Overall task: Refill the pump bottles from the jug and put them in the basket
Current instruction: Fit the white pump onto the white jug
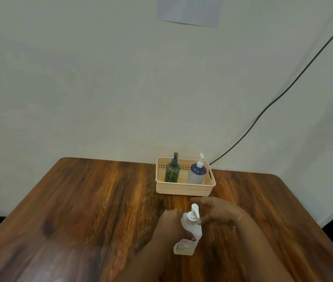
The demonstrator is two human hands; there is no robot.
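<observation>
Head view. A white plastic pump bottle [190,223] stands upright on the brown wood-grain table [80,210], long axis vertical, its white pump nozzle [194,208] pointing away from the wearer toward the basket. No brand or writing can be read on it; the frame is blurred. The left hand [170,223] is wrapped around the bottle's left side, fingers curled closed on its body, with the thumb tip showing just below it. The right hand [217,210] lies just to the right of the pump head, fingers loosely bent; a fingertip [199,221] sits by the pump collar, and whether it grips the collar cannot be told. A thin bracelet [241,217] circles the right wrist. A small pale translucent object [183,248] rests on the table just below the bottle; what it is cannot be told. Beyond the hands, near the table's far edge, a beige perforated plastic basket [184,190] holds two upright bottles: a dark green translucent pump bottle [172,173] at left and a white-and-navy pump bottle [197,174] at right, whose small label marks are illegible. A black cable [283,92] runs down the pale wall [80,78].
</observation>
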